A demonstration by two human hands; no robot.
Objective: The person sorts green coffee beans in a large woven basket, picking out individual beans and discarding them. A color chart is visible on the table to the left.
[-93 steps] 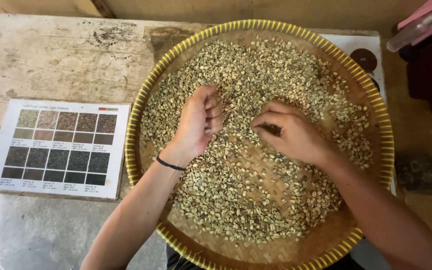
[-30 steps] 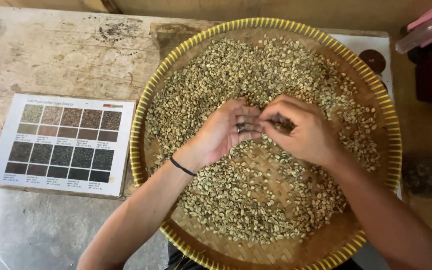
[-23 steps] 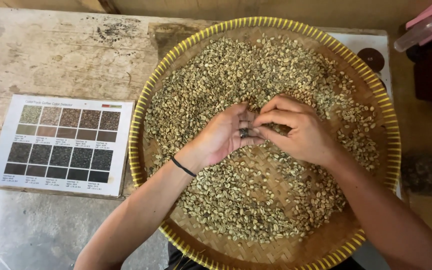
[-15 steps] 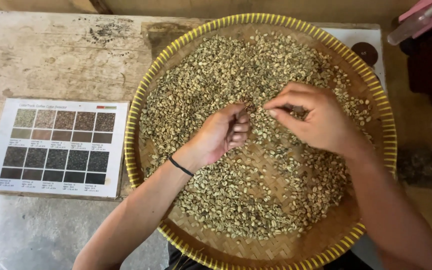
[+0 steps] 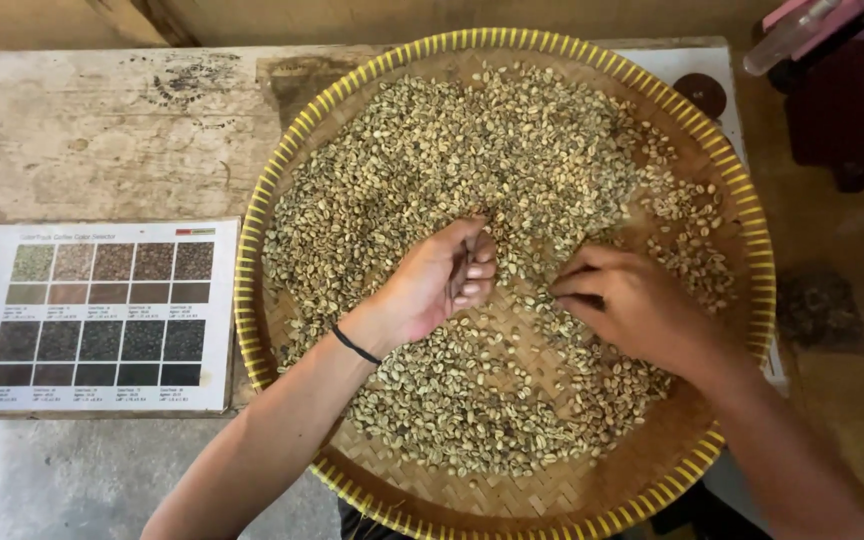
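Head view: I see one round woven tray (image 5: 252, 300) with a yellow rim, covered in pale green beans (image 5: 512, 150), sitting on a worn grey table (image 5: 82, 130).
Left hand (image 5: 432, 285): resting on the beans near tray centre, fingers curled in towards the palm. I cannot tell if anything is pinched inside. Black band (image 5: 355, 346) on that wrist.
Right hand (image 5: 632, 305): just right of the left hand, fingers bent and drawn together, tips down in the beans. Whether they have closed on a bean is hidden from me.
Beans: spread over most of the tray, thickest upper left and centre. Bare weave shows along the lower edge and at the right.
Colour chart (image 5: 97, 315): printed sheet of brown and grey swatches, flat on the table just left of the tray, apart from both hands.
Risk 1: my read is that a sweep towards the right rim could push beans over, since the wall there looks shallow.
Risk 2: the near rim seems to overhang the table edge; a forearm pressing there could tip the tray.
Risk 3: small beans could drop from curled fingers unseen.
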